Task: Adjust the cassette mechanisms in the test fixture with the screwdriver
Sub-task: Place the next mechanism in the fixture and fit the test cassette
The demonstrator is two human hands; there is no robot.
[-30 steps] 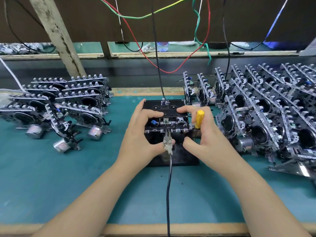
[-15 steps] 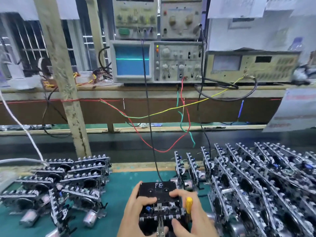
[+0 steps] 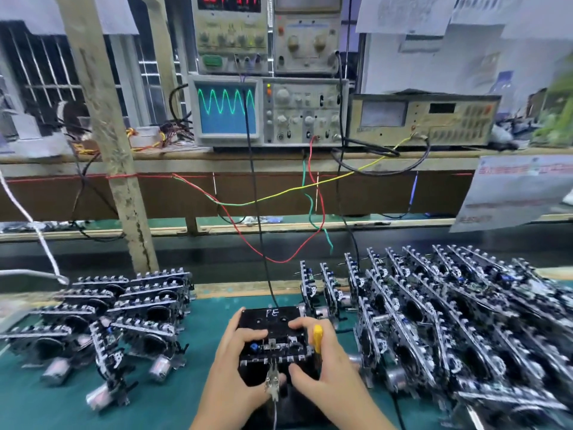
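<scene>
Both hands grip the black test fixture.
Left hand clasps its left side; right hand clasps its right, holding the yellow-handled screwdriver.

An oscilloscope sat on the wooden shelf at the back, its blue screen showing a green sine wave, with two beige instruments stacked on top of it and a wide beige meter unit just to its right. Red, yellow, green and black wires drooped from the shelf toward the green bench mat, and a rough wooden post stood upright at the left. Papers hung on the wall above the meter unit, and a printed sheet hung from the shelf edge at the right.
</scene>
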